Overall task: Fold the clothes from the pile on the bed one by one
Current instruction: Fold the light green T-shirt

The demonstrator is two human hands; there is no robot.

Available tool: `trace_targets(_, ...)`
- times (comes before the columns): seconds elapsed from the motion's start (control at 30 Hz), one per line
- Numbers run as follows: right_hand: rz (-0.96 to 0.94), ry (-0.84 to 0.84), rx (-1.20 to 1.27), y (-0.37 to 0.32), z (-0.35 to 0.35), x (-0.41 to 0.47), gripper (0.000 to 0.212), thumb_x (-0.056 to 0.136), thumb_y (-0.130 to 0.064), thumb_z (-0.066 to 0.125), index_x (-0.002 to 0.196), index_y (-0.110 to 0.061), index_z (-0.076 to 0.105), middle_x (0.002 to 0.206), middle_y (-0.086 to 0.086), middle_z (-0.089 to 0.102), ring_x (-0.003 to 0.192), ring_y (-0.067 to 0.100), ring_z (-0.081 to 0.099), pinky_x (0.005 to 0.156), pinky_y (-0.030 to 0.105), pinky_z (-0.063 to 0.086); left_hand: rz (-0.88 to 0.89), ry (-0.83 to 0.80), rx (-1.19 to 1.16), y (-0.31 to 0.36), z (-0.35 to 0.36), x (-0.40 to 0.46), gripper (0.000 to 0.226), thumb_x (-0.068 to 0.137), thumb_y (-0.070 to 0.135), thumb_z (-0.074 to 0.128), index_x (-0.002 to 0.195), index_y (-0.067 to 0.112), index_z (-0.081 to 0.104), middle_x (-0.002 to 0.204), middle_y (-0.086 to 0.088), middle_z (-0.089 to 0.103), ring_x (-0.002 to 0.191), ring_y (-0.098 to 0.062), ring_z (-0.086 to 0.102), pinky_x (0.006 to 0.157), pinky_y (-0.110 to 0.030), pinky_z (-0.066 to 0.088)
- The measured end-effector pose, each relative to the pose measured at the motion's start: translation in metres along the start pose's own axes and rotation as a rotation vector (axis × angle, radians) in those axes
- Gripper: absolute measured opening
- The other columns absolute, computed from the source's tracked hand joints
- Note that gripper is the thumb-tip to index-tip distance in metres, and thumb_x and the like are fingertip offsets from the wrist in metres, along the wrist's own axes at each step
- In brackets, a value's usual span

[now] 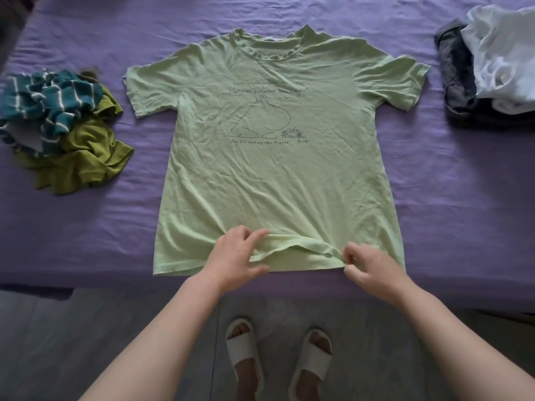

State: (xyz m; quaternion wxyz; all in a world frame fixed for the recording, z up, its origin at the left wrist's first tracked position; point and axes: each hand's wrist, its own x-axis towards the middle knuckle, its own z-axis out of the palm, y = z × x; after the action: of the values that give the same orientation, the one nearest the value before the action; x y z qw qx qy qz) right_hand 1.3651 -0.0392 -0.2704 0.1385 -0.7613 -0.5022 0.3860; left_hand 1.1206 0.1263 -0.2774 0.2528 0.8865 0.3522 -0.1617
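A light green T-shirt (pixel 275 175) with a line drawing and text on its chest lies flat, front up, on the purple bed sheet (pixel 451 204), collar away from me. Its bottom hem is bunched into a ridge between my hands. My left hand (pixel 236 256) pinches the hem left of centre, thumb below and fingers on top of the fold. My right hand (pixel 369 263) pinches the hem right of centre with curled fingers. On the left lies a crumpled pile: a teal striped garment (pixel 49 105) over an olive green one (pixel 84 157).
At the right edge of the bed lies a white garment (pixel 503 56) on top of dark grey clothes (pixel 457 70). The bed's near edge runs just below the shirt hem. My feet in white slippers (pixel 278 363) stand on the grey floor.
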Motion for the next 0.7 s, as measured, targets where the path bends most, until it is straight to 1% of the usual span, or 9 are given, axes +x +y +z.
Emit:
trace_targets(0.1,-0.023,-0.092,-0.221,-0.003,0.009,-0.001,0.023,0.077,-0.026,0.056,0.098,-0.025,0.047,0.083,-0.013,0.057,0.076,0.017,0.057,0.066,0.032,0.043,0.032,-0.042,0.207,0.004,0.003,-0.008,0.050,0.082,0.053,0.059,0.129,0.042,0.046,0.121,0.006,0.045,0.117,-0.016,0.041,0.096,-0.032,0.028)
trace_targets(0.23,-0.199,0.235,-0.286,-0.014,0.026,0.010,0.025,0.073,-0.022,0.067,0.096,-0.015,0.061,0.090,-0.001,0.059,0.084,0.026,0.059,0.065,0.033,0.048,0.030,0.045,0.140,0.004,0.012,-0.017,0.028,0.086,0.049,0.056,0.108,0.031,0.061,0.112,0.005,0.055,0.111,-0.021,0.047,0.090,-0.034,0.032)
trace_targets(0.3,-0.179,0.139,-0.258,-0.025,0.032,0.021,0.044,0.074,-0.023,0.072,0.115,-0.016,0.059,0.117,0.004,0.058,0.106,0.029,0.055,0.082,0.040,0.050,0.017,0.132,0.064,0.002,0.016,-0.017,0.029,0.082,0.038,0.064,0.108,0.025,0.063,0.113,0.001,0.054,0.112,-0.026,0.048,0.086,-0.035,0.037)
trace_targets(0.37,-0.161,-0.039,-0.360,-0.035,0.039,0.029,0.060,0.082,-0.024,0.064,0.138,-0.026,0.042,0.140,-0.002,0.041,0.124,0.025,0.042,0.096,0.038,0.042,0.002,0.073,0.100,-0.001,0.015,-0.015,0.044,0.082,0.027,0.062,0.125,0.028,0.053,0.127,0.003,0.045,0.122,-0.024,0.041,0.093,-0.035,0.034)
trace_targets(0.43,-0.127,-0.160,-0.443,-0.044,0.040,0.032,0.051,0.086,-0.023,0.054,0.135,-0.033,0.042,0.137,-0.008,0.041,0.119,0.021,0.047,0.088,0.033,0.044,-0.006,-0.045,0.221,-0.005,0.011,-0.012,0.049,0.086,0.018,0.053,0.132,0.032,0.044,0.131,0.006,0.042,0.122,-0.020,0.039,0.095,-0.033,0.031)
trace_targets(0.5,-0.060,-0.178,-0.454,-0.053,0.039,0.031,0.026,0.087,-0.029,0.049,0.111,-0.031,0.057,0.117,-0.005,0.056,0.106,0.022,0.055,0.072,0.029,0.043,-0.011,-0.095,0.209,-0.007,0.004,-0.013,0.035,0.088,0.020,0.047,0.120,0.033,0.055,0.120,0.006,0.054,0.114,-0.019,0.046,0.090,-0.032,0.032)
trace_targets(0.6,-0.058,-0.037,-0.386,-0.060,0.046,0.029,0.019,0.082,-0.029,0.052,0.095,-0.024,0.065,0.102,-0.001,0.062,0.104,0.023,0.054,0.071,0.028,0.041,-0.057,0.172,-0.063,-0.020,0.000,-0.024,0.035,0.080,0.032,0.038,0.085,0.024,0.072,0.091,0.001,0.064,0.094,-0.026,0.055,0.077,-0.032,0.036)
trace_targets(0.63,-0.089,0.029,-0.303,-0.063,0.049,0.028,0.023,0.080,-0.027,0.055,0.101,-0.024,0.066,0.109,-0.002,0.060,0.111,0.022,0.051,0.078,0.029,0.043,-0.132,0.313,-0.158,-0.027,-0.001,-0.027,0.032,0.079,0.028,0.042,0.082,0.020,0.072,0.090,-0.002,0.063,0.093,-0.027,0.054,0.077,-0.034,0.037)
trace_targets(0.7,-0.130,0.000,-0.202,-0.075,0.059,0.027,0.043,0.080,-0.026,0.057,0.123,-0.026,0.056,0.129,-0.006,0.052,0.122,0.018,0.044,0.093,0.030,0.042,-0.394,0.448,-0.190,-0.044,-0.006,-0.029,0.021,0.082,0.015,0.055,0.098,0.017,0.070,0.107,-0.007,0.058,0.107,-0.029,0.048,0.087,-0.039,0.038)
